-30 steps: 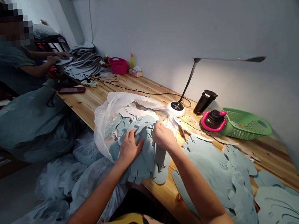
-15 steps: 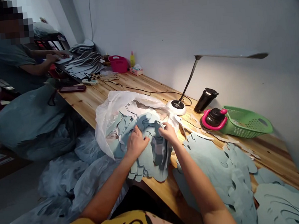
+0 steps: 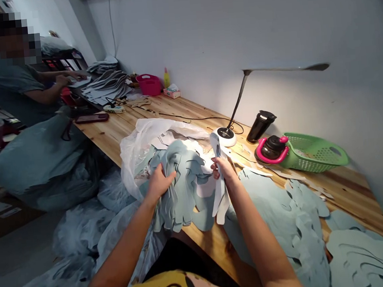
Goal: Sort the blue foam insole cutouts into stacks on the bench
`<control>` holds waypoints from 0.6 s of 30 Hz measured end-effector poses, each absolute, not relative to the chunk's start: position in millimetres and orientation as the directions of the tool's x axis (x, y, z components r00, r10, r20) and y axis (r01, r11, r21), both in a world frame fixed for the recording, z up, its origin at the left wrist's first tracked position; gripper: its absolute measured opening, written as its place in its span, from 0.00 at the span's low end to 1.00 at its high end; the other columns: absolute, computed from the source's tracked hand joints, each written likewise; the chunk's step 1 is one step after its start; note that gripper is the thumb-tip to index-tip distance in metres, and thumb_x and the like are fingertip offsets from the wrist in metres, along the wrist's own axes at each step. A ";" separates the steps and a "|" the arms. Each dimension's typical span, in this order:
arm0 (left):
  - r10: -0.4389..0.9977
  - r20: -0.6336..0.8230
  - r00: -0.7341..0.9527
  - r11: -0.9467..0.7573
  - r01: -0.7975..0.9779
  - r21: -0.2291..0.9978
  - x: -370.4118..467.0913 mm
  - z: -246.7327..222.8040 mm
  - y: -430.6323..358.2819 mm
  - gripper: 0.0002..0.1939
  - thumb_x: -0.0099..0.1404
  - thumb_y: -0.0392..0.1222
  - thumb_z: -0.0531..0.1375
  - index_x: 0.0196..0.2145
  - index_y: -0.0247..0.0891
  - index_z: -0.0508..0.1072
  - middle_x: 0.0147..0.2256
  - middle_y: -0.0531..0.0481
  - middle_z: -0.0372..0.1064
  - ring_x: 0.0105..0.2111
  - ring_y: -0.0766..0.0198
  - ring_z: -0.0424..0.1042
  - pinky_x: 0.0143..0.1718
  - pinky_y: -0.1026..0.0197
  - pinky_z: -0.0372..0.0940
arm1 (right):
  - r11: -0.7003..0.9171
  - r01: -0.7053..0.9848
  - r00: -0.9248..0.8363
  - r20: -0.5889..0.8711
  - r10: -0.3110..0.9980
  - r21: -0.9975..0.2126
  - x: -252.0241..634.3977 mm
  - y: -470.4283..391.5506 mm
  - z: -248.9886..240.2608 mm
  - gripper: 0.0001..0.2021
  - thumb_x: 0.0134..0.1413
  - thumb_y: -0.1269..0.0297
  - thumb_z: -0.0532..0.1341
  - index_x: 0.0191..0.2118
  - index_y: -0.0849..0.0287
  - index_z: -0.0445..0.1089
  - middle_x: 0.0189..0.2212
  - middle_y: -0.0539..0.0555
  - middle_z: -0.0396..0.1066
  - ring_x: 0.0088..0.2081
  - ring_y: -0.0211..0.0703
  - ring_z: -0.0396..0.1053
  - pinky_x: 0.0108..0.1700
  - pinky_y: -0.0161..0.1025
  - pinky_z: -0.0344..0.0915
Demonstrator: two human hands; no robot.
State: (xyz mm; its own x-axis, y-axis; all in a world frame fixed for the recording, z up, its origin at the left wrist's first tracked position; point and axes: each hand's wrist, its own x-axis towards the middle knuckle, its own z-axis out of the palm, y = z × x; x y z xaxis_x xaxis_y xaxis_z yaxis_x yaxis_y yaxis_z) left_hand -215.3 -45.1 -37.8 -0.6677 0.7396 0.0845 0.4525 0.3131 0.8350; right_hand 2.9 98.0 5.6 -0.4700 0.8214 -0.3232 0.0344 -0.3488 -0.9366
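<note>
My right hand (image 3: 225, 169) is closed round a thin stack of flat cut pieces (image 3: 220, 194), held upright so that their pale edges show. My left hand (image 3: 158, 183) grips the left side of a heap of light blue-green cut pieces (image 3: 181, 184), thumb toward the middle and fingertips partly hidden among them. The heap lies partly in an open translucent plastic bag (image 3: 130, 157) and reaches the table's front edge. More blue-green pieces (image 3: 267, 204) are spread to the right, beside my right forearm.
A desk lamp (image 3: 226, 136), a black tumbler (image 3: 261, 126), a black-and-pink lidded container (image 3: 272, 150) and a green basket (image 3: 316, 155) stand along the wall on the wooden table (image 3: 110, 132). Filled bags (image 3: 78, 229) crowd the floor at left. A person (image 3: 8, 83) works further left.
My right hand has lifted a stack off the heap and turned it upright, slightly right. The left hand has shifted left, and the heap's left pieces now hang bunched together.
</note>
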 end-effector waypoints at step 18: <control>0.717 0.129 -0.685 0.533 0.659 0.531 -175.5 -44.7 -46.8 0.32 0.56 0.67 0.65 0.43 0.37 0.65 0.43 0.36 0.71 0.46 0.42 0.74 0.42 0.51 0.67 | -0.323 0.014 -0.501 -0.287 0.817 -0.946 -17.3 61.6 -1.2 0.11 0.45 0.58 0.64 0.34 0.57 0.64 0.17 0.41 0.61 0.12 0.30 0.53 0.13 0.31 0.50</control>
State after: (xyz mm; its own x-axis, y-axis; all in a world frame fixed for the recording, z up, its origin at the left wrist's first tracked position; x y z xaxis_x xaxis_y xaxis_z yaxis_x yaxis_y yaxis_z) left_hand -175.5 -46.8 -44.7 -0.6846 0.7175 0.1288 0.6588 0.5333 0.5307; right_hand -17.3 61.6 -1.2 -0.5006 0.8169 -0.2867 0.0144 -0.3232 -0.9462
